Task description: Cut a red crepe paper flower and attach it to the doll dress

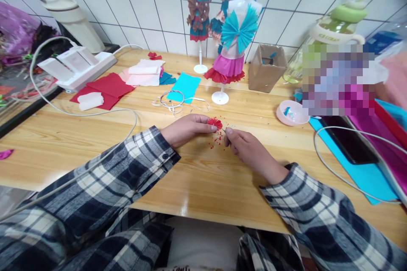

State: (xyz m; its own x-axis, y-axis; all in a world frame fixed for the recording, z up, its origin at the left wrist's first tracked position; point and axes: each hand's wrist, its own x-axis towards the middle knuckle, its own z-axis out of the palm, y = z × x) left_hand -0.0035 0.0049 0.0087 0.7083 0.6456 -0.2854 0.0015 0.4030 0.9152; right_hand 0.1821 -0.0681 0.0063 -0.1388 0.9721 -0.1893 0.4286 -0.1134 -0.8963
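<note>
Your left hand pinches the little red paper flower just above the table. Your right hand is closed on a thin tool touching it. The flower looks light, soft and easy to tear, so hold its middle gently.

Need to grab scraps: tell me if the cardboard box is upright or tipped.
Upright. The cardboard box stands on its base on the table, open top facing up.

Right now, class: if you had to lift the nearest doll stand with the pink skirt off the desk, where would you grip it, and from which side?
Grip the thin white post between the pink skirt and the round base, coming from the front. It stands upright there, bare and narrow. The paper skirt and blue fan bow would probably crush.
</note>
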